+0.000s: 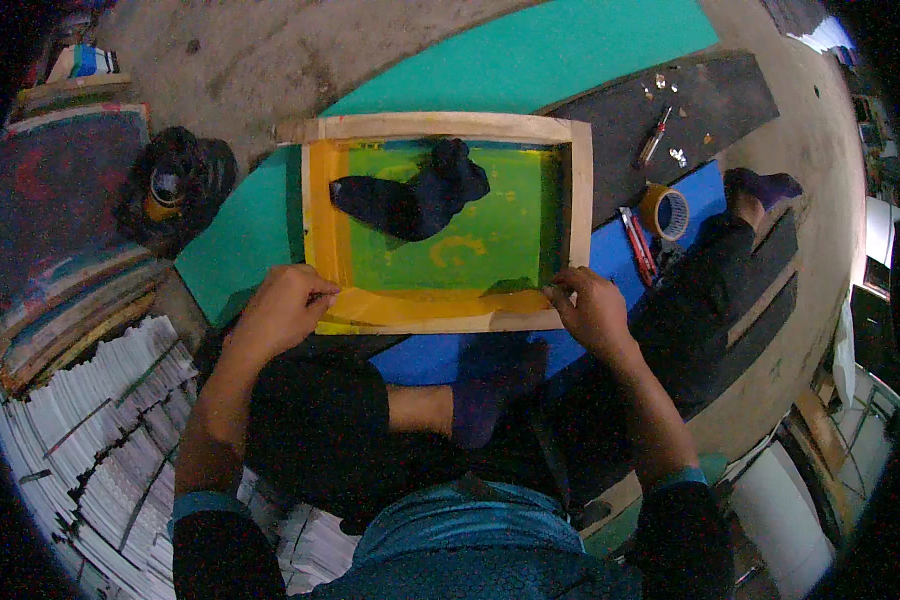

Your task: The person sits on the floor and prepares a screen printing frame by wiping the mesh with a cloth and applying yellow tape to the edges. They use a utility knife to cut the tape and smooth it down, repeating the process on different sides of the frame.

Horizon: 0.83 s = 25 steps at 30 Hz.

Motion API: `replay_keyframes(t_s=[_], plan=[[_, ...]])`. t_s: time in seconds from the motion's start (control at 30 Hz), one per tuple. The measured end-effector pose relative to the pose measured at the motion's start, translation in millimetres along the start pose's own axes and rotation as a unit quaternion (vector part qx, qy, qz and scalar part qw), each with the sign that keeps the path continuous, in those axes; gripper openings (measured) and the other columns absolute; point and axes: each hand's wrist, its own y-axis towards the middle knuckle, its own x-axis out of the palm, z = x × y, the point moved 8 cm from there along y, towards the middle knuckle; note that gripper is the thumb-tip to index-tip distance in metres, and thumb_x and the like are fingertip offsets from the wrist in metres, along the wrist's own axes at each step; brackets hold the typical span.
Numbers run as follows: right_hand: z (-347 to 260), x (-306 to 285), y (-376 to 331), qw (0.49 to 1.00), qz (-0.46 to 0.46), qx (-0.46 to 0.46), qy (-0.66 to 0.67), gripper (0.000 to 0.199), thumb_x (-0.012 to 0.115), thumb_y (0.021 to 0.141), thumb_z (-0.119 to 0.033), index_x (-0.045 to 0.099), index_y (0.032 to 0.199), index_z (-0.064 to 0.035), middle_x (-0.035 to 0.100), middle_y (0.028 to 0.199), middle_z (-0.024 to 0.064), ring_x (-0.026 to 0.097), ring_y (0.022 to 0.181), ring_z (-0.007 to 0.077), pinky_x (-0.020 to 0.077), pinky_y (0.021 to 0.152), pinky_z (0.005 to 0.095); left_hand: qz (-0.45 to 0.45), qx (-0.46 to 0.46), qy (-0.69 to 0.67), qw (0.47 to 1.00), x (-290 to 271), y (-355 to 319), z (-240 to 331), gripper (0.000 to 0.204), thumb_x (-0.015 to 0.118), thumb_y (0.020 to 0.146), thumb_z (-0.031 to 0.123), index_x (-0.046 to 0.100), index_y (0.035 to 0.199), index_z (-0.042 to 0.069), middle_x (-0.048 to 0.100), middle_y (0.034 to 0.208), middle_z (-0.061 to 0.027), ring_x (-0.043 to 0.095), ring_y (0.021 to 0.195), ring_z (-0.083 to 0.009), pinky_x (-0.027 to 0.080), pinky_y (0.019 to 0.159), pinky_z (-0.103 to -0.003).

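A wooden screen-printing frame (450, 125) with green mesh (400, 270) lies in front of me. A dark blue sock-like cloth (400, 205) rests bunched on the mesh. Along the near edge, a strip of orange-yellow tape (430, 306) spans between my hands; whether it is fully stuck down I cannot tell. My left hand (288, 308) pinches it at the near left corner, fingers closed. At the near right corner my right hand (590, 308) is closed in a pinch on the other end. More of the same tape covers the frame's left side.
Right of the frame lie a tape roll (665, 211), a red cutter knife (638, 246) and a screwdriver (656, 137), on blue and dark mats. A black bag (185, 175) with a roll sits left. Other frames (65, 200) and paper stacks (120, 430) stand at far left.
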Motion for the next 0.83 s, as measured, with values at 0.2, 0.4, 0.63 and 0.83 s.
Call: replay_keyframes(t_s=[0.2, 0.4, 0.63, 0.83], plan=[[-60.0, -11.7, 6.3, 0.973, 0.016, -0.148, 0.174, 0.033, 0.079, 0.082, -0.023, 0.069, 0.107, -0.0025, 0.067, 0.099, 0.014, 0.066, 0.094, 0.0298, 0.0515, 0.081, 0.0406, 0.098, 0.144, -0.041, 0.984, -48.8, -21.7, 83.9, 0.025, 0.069, 0.08, 0.007, 0.072, 0.105, 0.004, 0.069, 0.088, -0.0161, 0.067, 0.08, -0.0325, 0.053, 0.074, -0.04], [-151.6, -32.4, 13.5, 0.877, 0.006, -0.335, 0.344, 0.039, 0.081, 0.08, -0.023, 0.068, 0.111, -0.0026, 0.067, 0.113, 0.0128, 0.062, 0.105, 0.0275, 0.0482, 0.091, 0.0387, 0.11, 0.256, 0.024, 0.96, -79.6, -60.7, 174.0, 0.024, 0.071, 0.083, 0.013, 0.072, 0.106, 0.005, 0.069, 0.091, -0.0138, 0.066, 0.087, -0.0315, 0.054, 0.078, -0.041], [-143.2, -27.4, 4.6, 0.891, -0.104, -0.257, 0.359, 0.027, 0.078, 0.084, -0.02, 0.067, 0.098, 0.0006, 0.07, 0.091, 0.0082, 0.063, 0.092, 0.0178, 0.0484, 0.084, 0.0333, 0.212, 0.268, 0.147, 0.928, -107.8, -125.0, 213.3, 0.03, 0.07, 0.085, 0.016, 0.068, 0.114, 0.008, 0.068, 0.097, -0.0139, 0.065, 0.091, -0.0339, 0.053, 0.08, -0.045], [-120.2, -30.6, -15.1, 0.875, -0.103, -0.203, 0.427, 0.041, 0.078, 0.086, -0.03, 0.067, 0.115, -0.0029, 0.072, 0.104, 0.0137, 0.068, 0.094, 0.0211, 0.0543, 0.086, 0.0363, 0.241, 0.125, 0.075, 0.96, -114.5, -150.7, 192.2, 0.044, 0.073, 0.085, 0.019, 0.061, 0.126, 0.011, 0.068, 0.102, -0.0135, 0.066, 0.098, -0.0274, 0.051, 0.092, -0.045]])
